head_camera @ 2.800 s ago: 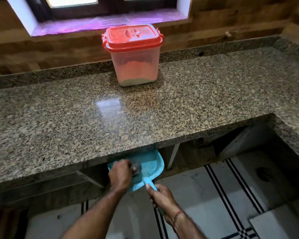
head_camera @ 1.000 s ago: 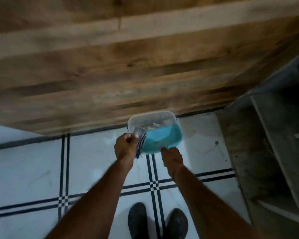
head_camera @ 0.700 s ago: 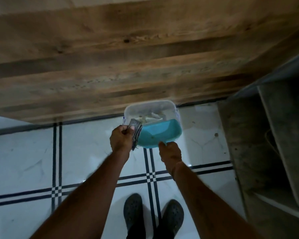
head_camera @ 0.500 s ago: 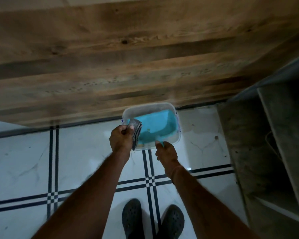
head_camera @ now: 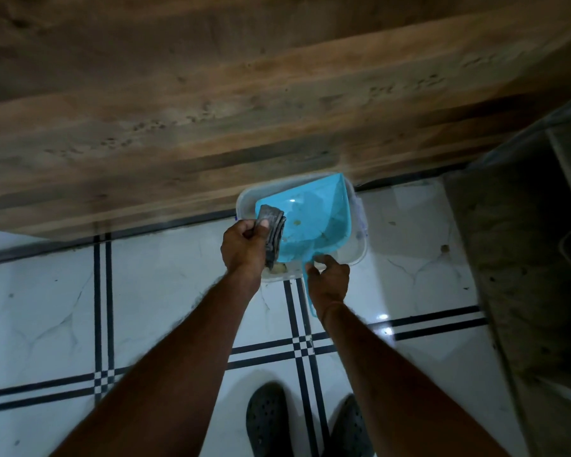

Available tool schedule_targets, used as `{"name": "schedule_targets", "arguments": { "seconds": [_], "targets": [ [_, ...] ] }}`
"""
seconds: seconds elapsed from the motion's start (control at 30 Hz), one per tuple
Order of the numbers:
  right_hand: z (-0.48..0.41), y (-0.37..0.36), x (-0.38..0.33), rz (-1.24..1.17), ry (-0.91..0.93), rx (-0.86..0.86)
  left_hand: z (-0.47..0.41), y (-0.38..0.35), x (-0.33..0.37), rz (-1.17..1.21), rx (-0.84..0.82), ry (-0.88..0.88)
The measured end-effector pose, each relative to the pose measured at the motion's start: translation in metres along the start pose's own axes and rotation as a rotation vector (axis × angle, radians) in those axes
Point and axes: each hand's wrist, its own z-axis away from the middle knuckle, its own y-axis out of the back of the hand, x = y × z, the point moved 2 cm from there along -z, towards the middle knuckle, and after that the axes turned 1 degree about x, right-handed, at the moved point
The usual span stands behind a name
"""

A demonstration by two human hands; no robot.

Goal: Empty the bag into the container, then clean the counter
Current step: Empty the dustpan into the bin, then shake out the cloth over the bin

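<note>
A turquoise dustpan [head_camera: 314,222] rests open side up over a clear plastic tub [head_camera: 360,249] that stands on the floor against the wooden wall. A few crumbs lie in the pan. My right hand [head_camera: 328,278] grips the dustpan's handle at its near end. My left hand [head_camera: 243,247] is shut on a folded grey cloth [head_camera: 272,232], held against the pan's left edge. The counter and the red-lidded container are out of view.
White floor tiles [head_camera: 145,291] with black line borders lie below me. My two dark shoes [head_camera: 267,420] stand at the bottom. A brown wood-grain wall [head_camera: 244,94] fills the top. A dark concrete shelf structure [head_camera: 521,258] rises at the right.
I turned from the counter down to the floor tub. The dustpan has swung from tipped into the tub to lying open side up over it. My left hand kept the cloth beside it.
</note>
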Motion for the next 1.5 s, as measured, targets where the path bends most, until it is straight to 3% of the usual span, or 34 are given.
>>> {"name": "schedule_targets", "arguments": {
  "seconds": [0.37, 0.5, 0.7, 1.07, 1.4, 1.5],
  "targets": [
    [0.017, 0.007, 0.0, 0.081, -0.054, -0.075, 0.017, 0.003, 0.004, 0.008, -0.016, -0.007],
    [0.022, 0.015, 0.008, -0.135, -0.035, -0.025, 0.021, 0.007, -0.001, 0.01, 0.003, -0.008],
    [0.027, 0.019, -0.002, -0.32, -0.009, -0.135, 0.027, 0.012, -0.008, 0.0, 0.021, -0.014],
    [0.016, -0.004, 0.0, 0.201, 0.16, 0.012, 0.008, 0.006, -0.02, 0.032, 0.005, -0.025],
    [0.018, 0.01, -0.006, 0.266, 0.156, -0.084, 0.012, 0.008, -0.009, 0.082, -0.047, -0.007],
    [0.038, 0.036, -0.012, 0.27, 0.208, -0.027, 0.026, 0.015, 0.0, 0.098, -0.071, 0.034]
  ]
}}
